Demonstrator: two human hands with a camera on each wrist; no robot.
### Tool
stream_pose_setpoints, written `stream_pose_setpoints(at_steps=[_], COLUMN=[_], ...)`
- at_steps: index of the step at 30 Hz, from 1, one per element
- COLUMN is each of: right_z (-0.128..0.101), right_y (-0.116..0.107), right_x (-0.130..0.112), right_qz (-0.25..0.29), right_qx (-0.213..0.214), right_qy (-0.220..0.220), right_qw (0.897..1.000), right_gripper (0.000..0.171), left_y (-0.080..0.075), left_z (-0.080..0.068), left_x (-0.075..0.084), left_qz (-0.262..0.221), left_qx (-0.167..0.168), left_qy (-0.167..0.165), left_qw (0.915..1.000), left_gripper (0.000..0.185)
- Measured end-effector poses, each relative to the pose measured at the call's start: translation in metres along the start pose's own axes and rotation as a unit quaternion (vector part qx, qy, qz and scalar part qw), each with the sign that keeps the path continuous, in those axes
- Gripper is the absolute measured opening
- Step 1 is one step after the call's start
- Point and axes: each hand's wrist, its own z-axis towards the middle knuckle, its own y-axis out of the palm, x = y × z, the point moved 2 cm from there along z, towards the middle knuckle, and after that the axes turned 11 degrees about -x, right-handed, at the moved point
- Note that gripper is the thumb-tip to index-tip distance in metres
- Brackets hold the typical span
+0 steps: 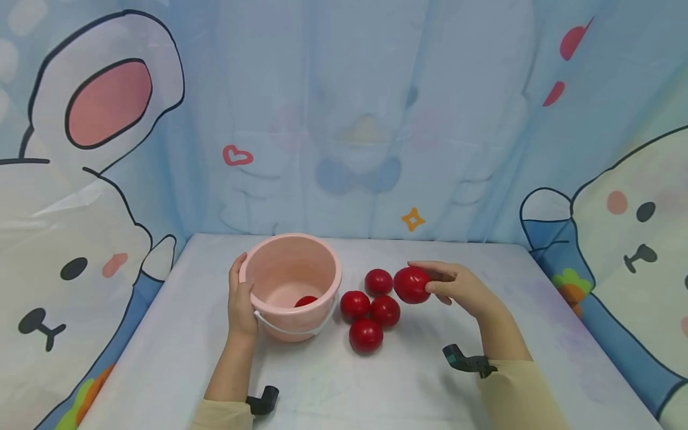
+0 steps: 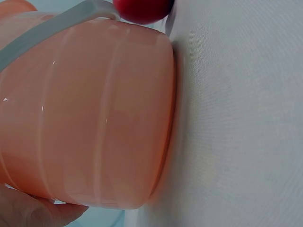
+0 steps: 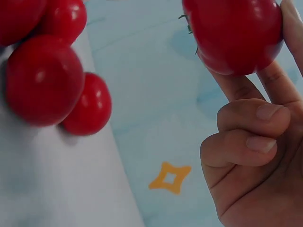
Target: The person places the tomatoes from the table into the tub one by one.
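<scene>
A pink bucket [image 1: 290, 269] with a pale handle [image 1: 295, 330] stands on the table, its mouth tipped slightly toward me. Inside it a red tomato [image 1: 306, 301] is partly visible. My left hand [image 1: 240, 301] grips the bucket's left side, fingers at the rim; only its edge shows in the left wrist view. Between thumb and fingers my right hand [image 1: 457, 285] holds a tomato [image 1: 412, 285] raised over the table. In the right wrist view green stem bits show on that held tomato [image 3: 236, 35], and two other fingers are curled beneath it.
Several tomatoes [image 1: 366, 335] lie clustered on the white table [image 1: 419, 382] between the bucket and my right hand. A printed curtain [image 1: 355, 119] with cartoon animals hangs behind and along both sides. Small black devices [image 1: 263, 401] are strapped to both wrists.
</scene>
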Motion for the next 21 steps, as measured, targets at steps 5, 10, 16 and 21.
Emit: stream_pose_setpoints(at_steps=[5,10,16,21], right_z=[0.029,0.056,0.091,0.120], right_y=[-0.002,-0.001,0.008,0.017], right_x=[-0.020,-0.043,-0.075,-0.097], right_qz=[-0.005,-0.002,-0.020,-0.012], right_qx=[-0.035,-0.049,-0.072,-0.097], right_qy=[-0.002,0.001,0.035,0.024], right_qw=[0.999,0.999,0.997,0.995], right_gripper=[0.051,0.050,0.049,0.048], left_y=[0.000,-0.002,-0.003,-0.002], left_z=[0.000,0.001,0.002,0.002], left_x=[0.001,0.001,0.001,0.001], left_qz=[-0.006,-0.008,-0.014,-0.024], left_qx=[-0.001,-0.005,-0.005,-0.010], left_qy=[0.001,0.005,0.002,-0.004], left_qw=[1.0000,0.9999,0.9999,0.9997], left_gripper=[0.057,0.056,0.056,0.055])
